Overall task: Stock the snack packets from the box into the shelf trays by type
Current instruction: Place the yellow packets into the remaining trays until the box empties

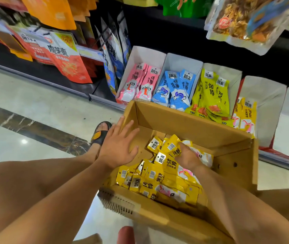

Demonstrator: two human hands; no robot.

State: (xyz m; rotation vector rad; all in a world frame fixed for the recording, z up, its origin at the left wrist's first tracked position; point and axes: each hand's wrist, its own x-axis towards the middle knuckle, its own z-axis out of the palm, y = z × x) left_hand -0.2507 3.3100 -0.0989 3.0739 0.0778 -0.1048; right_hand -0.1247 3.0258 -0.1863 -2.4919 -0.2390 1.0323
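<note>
Lying heaped in cardboard box (184, 120): snack packets (166, 175). Standing side by side just behind box, on shelf (40, 71): trays (180, 60).

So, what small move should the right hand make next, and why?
Probably lift the yellow packets out of the box toward the fourth tray from the left: the right hand curls round a bunch, and that tray holds matching ones with room left.
</note>
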